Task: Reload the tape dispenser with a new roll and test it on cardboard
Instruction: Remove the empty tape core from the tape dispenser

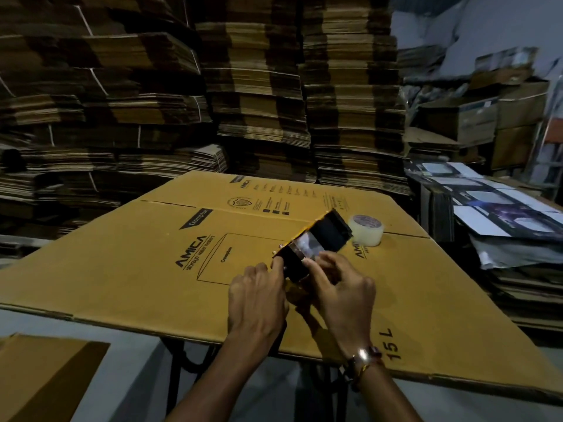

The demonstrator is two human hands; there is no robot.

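Black dispenser (313, 254), held just above a flattened carton (146, 263), tilted, far end pointing toward the tape roll (367, 229). Left hand (259, 303): fingers closed on the dispenser's near left side. Right hand (341, 287): fingers pinched at the shiny middle part, bracelet (362, 359) on the wrist. Clear tape roll: lying flat on the carton, just beyond the dispenser. Carton: brown, printed, spread over the tabletop. Stacks (259, 86) of folded cardboard: behind, well apart.
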